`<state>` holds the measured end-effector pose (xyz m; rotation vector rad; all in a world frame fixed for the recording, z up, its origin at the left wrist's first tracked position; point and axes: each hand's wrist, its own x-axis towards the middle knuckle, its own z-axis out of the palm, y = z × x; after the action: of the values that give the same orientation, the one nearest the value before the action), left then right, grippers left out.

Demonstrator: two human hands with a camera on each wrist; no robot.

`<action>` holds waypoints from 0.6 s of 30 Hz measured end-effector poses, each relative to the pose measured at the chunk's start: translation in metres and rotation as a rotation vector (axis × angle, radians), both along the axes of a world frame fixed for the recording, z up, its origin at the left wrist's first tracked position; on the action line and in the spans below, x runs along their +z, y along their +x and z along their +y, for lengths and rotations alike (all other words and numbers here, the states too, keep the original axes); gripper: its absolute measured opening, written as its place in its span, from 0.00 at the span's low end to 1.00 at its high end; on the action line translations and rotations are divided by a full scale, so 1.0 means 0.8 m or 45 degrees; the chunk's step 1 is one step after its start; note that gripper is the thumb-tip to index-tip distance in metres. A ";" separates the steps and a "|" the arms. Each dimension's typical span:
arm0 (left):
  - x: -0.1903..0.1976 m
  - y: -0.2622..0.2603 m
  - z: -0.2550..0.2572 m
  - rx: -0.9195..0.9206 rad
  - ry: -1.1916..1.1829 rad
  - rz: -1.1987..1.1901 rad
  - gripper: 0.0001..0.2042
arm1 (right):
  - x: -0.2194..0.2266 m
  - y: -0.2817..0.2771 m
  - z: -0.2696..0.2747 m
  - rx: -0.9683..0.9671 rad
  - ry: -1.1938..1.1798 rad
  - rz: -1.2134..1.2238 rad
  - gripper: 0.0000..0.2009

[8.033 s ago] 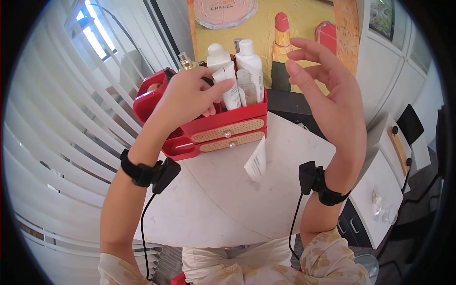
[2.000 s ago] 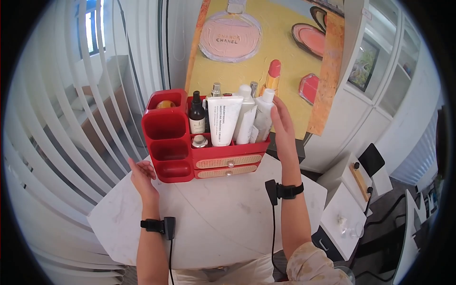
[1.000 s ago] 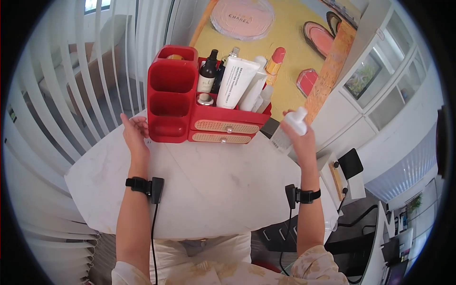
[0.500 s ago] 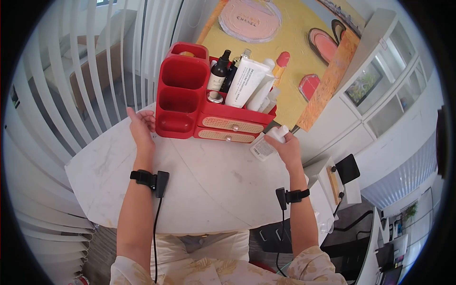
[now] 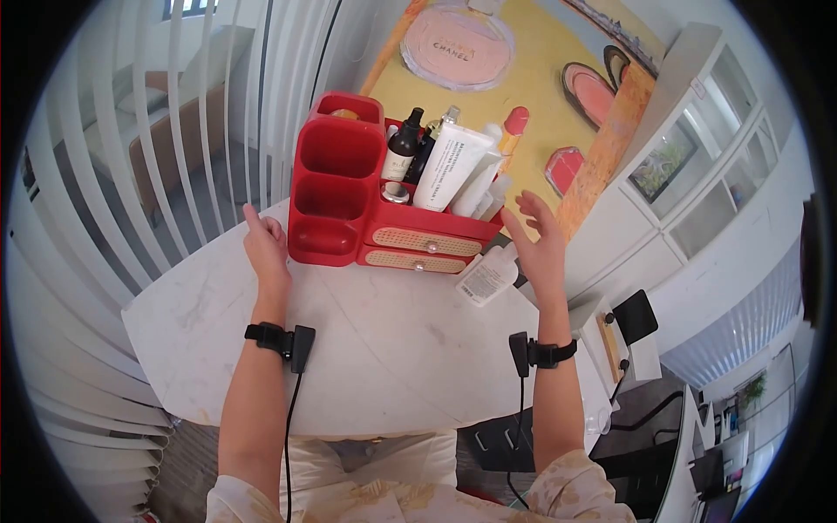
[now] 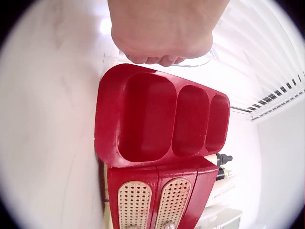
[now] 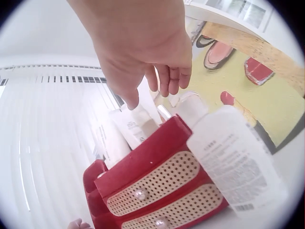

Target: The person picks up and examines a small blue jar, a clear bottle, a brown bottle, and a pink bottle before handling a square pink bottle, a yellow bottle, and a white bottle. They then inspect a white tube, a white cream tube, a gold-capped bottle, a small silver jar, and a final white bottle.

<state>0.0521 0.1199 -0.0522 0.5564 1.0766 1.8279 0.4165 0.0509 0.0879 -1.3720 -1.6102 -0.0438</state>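
A red organizer (image 5: 336,187) with two woven-front drawers stands at the table's back, holding a dark dropper bottle (image 5: 402,148), a large white tube (image 5: 449,166) and several bottles. Beside its right end a white labelled bottle (image 5: 486,277) stands on the table. My right hand (image 5: 542,253) is raised just right of that bottle, fingers spread and loosely bent, holding nothing; in the right wrist view the hand (image 7: 147,57) hovers over the organizer's bottles. My left hand (image 5: 267,248) is at the organizer's left side, fingers loosely curled and empty; whether it touches the side, I cannot tell.
The marble-patterned table (image 5: 349,349) extends in front of the organizer. A large painting (image 5: 523,105) leans behind it, vertical blinds (image 5: 196,157) hang at the left, and a white cabinet (image 5: 689,166) stands at the right.
My right hand took a white bottle from the organizer's right end, set it on the table and has let it go, rising above it. My left hand stays by the organizer's left side.
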 end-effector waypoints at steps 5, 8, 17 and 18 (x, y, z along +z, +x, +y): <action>-0.001 0.000 -0.002 -0.016 0.025 -0.036 0.34 | 0.008 -0.021 0.024 0.072 -0.221 -0.162 0.27; -0.008 0.000 0.003 -0.024 0.027 -0.043 0.34 | 0.001 -0.013 0.037 0.179 -0.304 -0.040 0.26; -0.006 0.001 0.000 -0.041 0.039 -0.027 0.33 | 0.013 -0.036 -0.009 0.387 0.270 0.893 0.20; -0.006 0.002 -0.001 -0.039 0.039 -0.025 0.33 | 0.014 -0.044 -0.020 0.399 0.295 0.998 0.20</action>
<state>0.0540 0.1194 -0.0570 0.5690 1.0234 1.8218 0.3813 0.0350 0.0987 -0.7894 -1.0840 0.4312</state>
